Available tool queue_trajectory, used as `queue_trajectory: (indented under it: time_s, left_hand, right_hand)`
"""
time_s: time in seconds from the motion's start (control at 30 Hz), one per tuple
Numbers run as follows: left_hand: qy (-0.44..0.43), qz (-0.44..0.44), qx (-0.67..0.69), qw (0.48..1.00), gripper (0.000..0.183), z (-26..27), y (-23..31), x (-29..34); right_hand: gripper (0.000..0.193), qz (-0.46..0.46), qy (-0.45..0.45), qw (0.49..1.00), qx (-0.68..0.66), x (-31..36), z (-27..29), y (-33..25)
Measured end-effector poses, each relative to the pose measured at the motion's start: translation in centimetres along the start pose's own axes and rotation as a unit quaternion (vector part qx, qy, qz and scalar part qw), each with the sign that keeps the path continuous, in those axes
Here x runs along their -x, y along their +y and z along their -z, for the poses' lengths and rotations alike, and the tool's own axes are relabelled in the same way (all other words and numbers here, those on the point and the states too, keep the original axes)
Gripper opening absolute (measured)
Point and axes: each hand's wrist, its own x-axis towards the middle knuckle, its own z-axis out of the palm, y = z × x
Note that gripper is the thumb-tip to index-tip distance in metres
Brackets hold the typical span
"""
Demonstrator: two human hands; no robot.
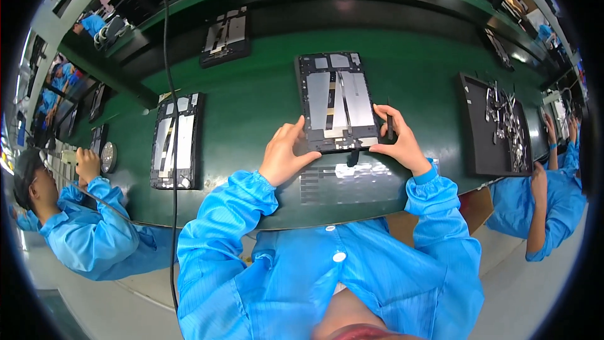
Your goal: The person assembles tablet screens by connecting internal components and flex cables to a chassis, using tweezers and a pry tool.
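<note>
An opened tablet point(354, 97) lies on the green bench in front of me, with silver battery panels, ribbon strips and a black frame showing. My left hand point(285, 153) grips its lower left corner, the thumb along the near edge. At the lower right corner, my right hand point(402, 141) pinches the edge between thumb and forefinger. A thin black stick-like tool point(390, 127) stands between the fingers of that hand; its kind is unclear. Below the near edge juts a small black tab point(353, 159). Nearer to me lies a clear sheet with shiny rectangular patches point(327, 187).
Another opened tablet point(184, 145) sits at left, behind a hanging black cable point(174, 214). A third tablet point(226, 34) lies farther back. At right is a black tray point(481, 151) of small metal parts. Co-workers in blue sit at left point(94, 233) and right point(535, 208).
</note>
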Motion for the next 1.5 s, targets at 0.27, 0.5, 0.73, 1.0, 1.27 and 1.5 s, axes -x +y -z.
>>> queue_trajectory:
  time_s: [0.27,0.5,0.73,1.0,1.27,1.5]
  left_hand:
    - [0.040,-0.005,-0.001,0.999,0.088,-0.8,0.6,0.8]
    - [0.069,-0.064,-0.047,0.994,0.080,-0.2,1.7,0.7]
    - [0.114,-0.147,-0.097,0.978,0.022,-1.2,3.5,0.5]
    - [0.115,-0.108,0.045,0.986,0.017,-1.1,2.6,0.6]
    - [0.083,-0.045,0.113,0.989,0.023,-0.4,2.6,-0.3]
    - [0.082,-0.051,0.082,0.992,0.017,-0.6,2.0,0.2]
  right_hand:
    - [0.077,0.010,0.025,0.999,-0.023,0.5,0.3,0.6]
    - [0.065,0.066,0.093,0.992,-0.059,0.2,0.3,1.0]
    - [0.035,0.184,0.010,0.970,0.158,-1.1,-3.7,-5.0]
    - [0.038,0.144,-0.136,0.973,0.120,-3.1,-6.8,-5.6]
    - [0.038,0.159,-0.083,0.981,0.070,-3.2,-7.0,-4.1]
    - [0.039,0.129,-0.079,0.986,0.072,-3.1,-7.3,-4.8]
